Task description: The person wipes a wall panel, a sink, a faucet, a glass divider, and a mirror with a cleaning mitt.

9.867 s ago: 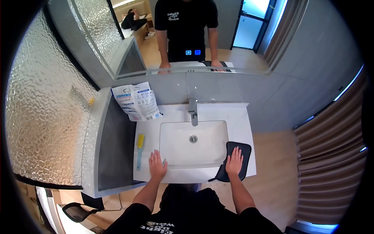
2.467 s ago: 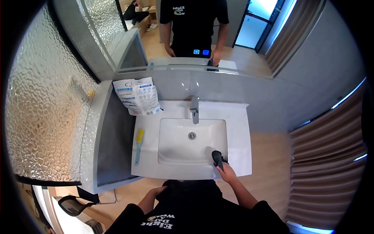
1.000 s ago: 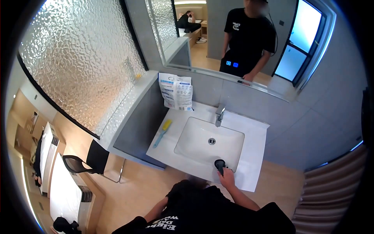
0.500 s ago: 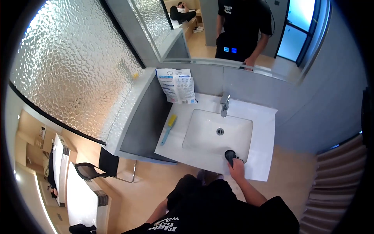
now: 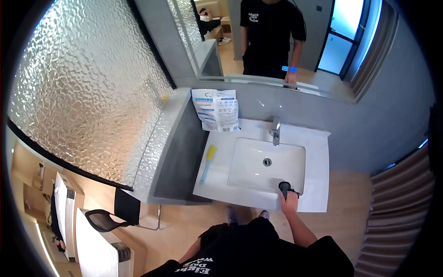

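My right hand [image 5: 290,203] is closed around the handle of a dark handheld tool with a round head [image 5: 285,186]. It hangs over the front right edge of the white sink basin [image 5: 244,177]; its exact kind is too small to make out. Only my left forearm [image 5: 190,251] shows, beside my dark shorts, and the left hand itself is hidden. On the counter [image 5: 217,184], left of the basin, lies a brush with yellow bristles and a light blue handle [image 5: 207,164]. A chrome faucet [image 5: 275,131] stands behind the basin.
A white printed pouch [image 5: 215,111] leans at the counter's back left corner. Above is a mirror [image 5: 272,46], with a textured glass partition [image 5: 87,92] to the left. A black chair [image 5: 125,210] stands lower left; a pleated curtain [image 5: 392,221] hangs at right.
The view has shifted, so the counter sits slightly lower and further right. My right hand keeps hold of the dark tool near the basin's front right corner. My feet now show more.
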`<state>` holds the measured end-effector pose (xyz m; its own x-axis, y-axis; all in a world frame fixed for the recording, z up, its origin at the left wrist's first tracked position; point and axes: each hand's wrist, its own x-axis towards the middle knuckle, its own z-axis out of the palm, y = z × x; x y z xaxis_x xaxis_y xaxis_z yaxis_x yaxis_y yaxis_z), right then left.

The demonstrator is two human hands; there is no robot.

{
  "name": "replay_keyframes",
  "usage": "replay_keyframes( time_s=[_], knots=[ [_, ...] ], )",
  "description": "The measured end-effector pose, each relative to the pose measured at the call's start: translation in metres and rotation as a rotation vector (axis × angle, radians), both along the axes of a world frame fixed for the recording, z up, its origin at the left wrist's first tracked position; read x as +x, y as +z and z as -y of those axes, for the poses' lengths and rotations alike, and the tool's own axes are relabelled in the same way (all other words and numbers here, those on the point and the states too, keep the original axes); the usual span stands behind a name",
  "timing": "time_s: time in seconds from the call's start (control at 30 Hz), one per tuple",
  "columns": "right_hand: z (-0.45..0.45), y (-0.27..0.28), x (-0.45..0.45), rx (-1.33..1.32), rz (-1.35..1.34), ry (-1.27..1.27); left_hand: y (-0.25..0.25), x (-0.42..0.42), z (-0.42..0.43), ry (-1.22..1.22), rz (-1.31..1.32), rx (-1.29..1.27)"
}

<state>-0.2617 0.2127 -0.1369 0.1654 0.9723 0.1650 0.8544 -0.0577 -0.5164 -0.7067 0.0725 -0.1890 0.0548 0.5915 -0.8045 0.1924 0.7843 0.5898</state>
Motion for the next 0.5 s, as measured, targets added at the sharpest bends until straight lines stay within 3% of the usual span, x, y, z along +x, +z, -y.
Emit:
replay_keyframes(
  time_s=[0.3, 0.5],
  knots=[
    [0.001, 0.004, -0.020, 0.038, 0.050, -0.008, -0.017, -0.045, -0.016, -0.077, 0.072, -0.039],
    [0.003, 0.023, -0.024, -0.124, 0.037, -0.042, -0.023, -0.044, -0.030, -0.175, 0.120, -0.081]
  ],
)
